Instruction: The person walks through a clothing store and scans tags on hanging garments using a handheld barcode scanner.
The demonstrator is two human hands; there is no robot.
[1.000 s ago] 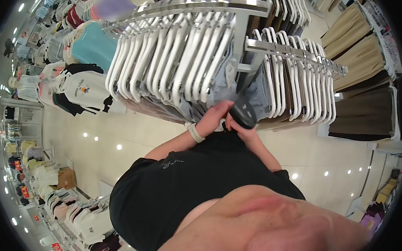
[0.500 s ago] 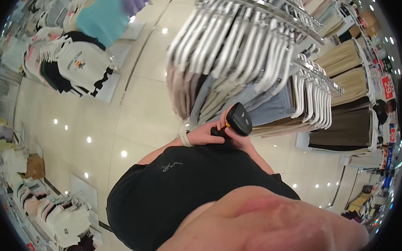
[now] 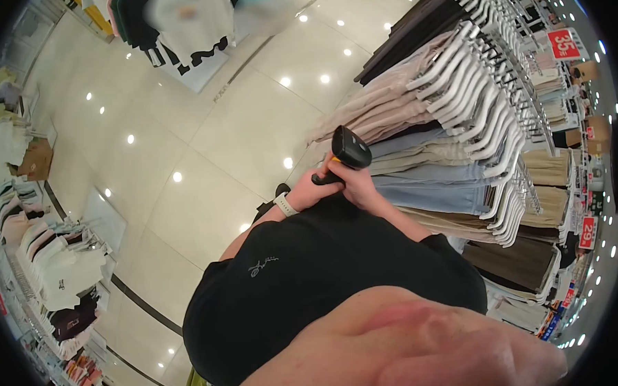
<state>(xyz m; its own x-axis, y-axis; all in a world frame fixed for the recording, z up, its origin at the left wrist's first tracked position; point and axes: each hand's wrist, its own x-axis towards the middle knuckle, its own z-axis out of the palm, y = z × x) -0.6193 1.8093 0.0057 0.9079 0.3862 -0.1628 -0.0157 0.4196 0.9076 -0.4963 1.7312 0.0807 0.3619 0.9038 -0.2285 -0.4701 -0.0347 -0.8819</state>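
A black handheld scanner (image 3: 352, 147) with a bit of orange on it is held in front of my chest, head up. My right hand (image 3: 358, 185) is wrapped round its neck. My left hand (image 3: 309, 189), with a pale watch (image 3: 285, 206) on the wrist, is closed at the lower end of the handle, touching the other hand. Just to the right of the scanner hang trousers (image 3: 426, 188) in pink, grey, beige and blue on white hangers (image 3: 485, 126).
A chrome rail (image 3: 525, 94) carries the hangers at the right. Dark trousers (image 3: 412, 30) hang farther back. A white shirt (image 3: 195, 29) hangs at the top left. More clothes (image 3: 50, 263) line the left edge, near a cardboard box (image 3: 35, 160).
The view has turned, so the trouser rack now lies farther right and the shirts at the top have shifted. The scanner, still in both hands, appears a little higher and farther left.
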